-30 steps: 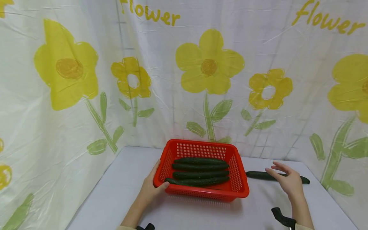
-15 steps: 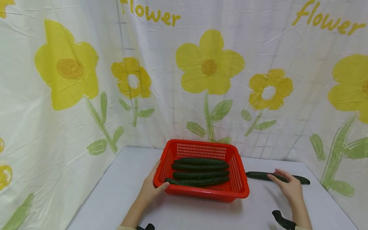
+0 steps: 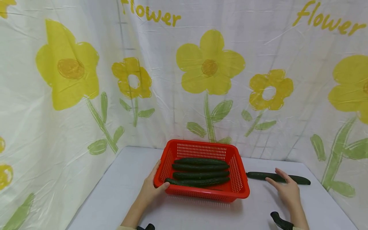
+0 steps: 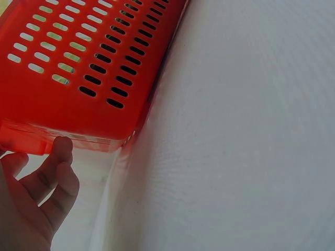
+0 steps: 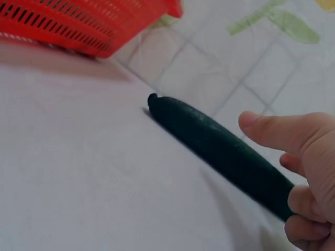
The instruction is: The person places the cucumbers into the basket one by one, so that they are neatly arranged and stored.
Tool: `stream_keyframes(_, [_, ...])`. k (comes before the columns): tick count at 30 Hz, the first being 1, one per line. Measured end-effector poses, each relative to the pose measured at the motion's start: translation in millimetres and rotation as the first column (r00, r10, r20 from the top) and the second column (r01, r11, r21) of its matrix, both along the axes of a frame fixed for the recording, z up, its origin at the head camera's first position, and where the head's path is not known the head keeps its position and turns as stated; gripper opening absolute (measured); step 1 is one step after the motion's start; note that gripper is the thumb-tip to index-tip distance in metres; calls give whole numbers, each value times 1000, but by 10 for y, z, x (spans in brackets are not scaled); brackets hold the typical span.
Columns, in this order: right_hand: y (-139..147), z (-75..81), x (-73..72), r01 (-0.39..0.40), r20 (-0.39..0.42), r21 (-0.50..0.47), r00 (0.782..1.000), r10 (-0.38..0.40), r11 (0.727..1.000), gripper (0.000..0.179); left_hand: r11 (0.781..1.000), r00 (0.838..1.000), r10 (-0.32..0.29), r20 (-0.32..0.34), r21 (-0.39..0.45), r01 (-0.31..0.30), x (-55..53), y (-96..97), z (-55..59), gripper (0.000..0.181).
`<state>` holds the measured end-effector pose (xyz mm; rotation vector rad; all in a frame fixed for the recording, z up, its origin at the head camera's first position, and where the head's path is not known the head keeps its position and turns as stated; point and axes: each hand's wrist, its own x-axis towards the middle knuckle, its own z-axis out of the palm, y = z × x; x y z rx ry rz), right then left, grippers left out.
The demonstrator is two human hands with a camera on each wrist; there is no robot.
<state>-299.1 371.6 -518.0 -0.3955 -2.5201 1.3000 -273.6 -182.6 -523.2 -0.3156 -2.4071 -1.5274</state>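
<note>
On the left, my left hand (image 3: 150, 186) grips the near left corner of a red plastic basket (image 3: 205, 193), thumb over the rim and fingers along the side. Its bent fingers show at the rim in the left wrist view, beside the slotted basket wall (image 4: 89, 68). Several dark green cucumbers (image 3: 200, 175) lie side by side in the basket. One more cucumber (image 3: 302, 180) lies on the table to the right. My right hand (image 3: 288, 190) is close by it, thumb and fingers spread apart. In the right wrist view, lower fingertips overlap this cucumber (image 5: 209, 138).
A white table (image 3: 195, 217) carries everything. Behind it hangs a white sheet (image 3: 164, 111) printed with yellow flowers. The basket's right rim (image 3: 243, 174) stands close to the loose cucumber's stem end. A black strap mount (image 3: 281, 221) sits at the right wrist.
My right hand has come down and slightly toward me beside the loose cucumber, its thumb first closing in, then spreading again. The left hand, basket and cucumbers stay where they were.
</note>
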Motion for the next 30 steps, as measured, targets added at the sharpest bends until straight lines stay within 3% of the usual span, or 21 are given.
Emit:
stream_keyframes(5, [14, -47, -29, -15, 59, 72, 998, 10, 997, 89, 1000, 1000, 0, -1, 3, 0, 6, 10, 3, 94])
stream_keyframes(9, [11, -78, -52, -13, 34, 136, 999, 9, 991, 84, 1000, 1000, 2, 1, 5, -2, 6, 17, -10, 94])
stream_keyframes(15, [47, -139, -58, -4, -60, 215, 998, 17, 977, 74, 1000, 1000, -8, -2, 5, 8, 1, 32, -37, 94])
stream_keyframes(21, [198, -200, -155, -51, -211, 361, 968, 135, 931, 54, 1000, 1000, -9, -5, -3, 9, -25, 37, -41, 94])
stream_keyframes(23, [254, -203, -195, -87, -188, 389, 967, 171, 917, 52, 1000, 1000, -8, -1, -1, 8, -23, 31, -40, 94])
stream_keyframes(30, [366, -139, -349, -266, 18, 368, 960, 279, 891, 61, 1000, 1000, 1, 2, -3, -1, -12, -6, -36, 94])
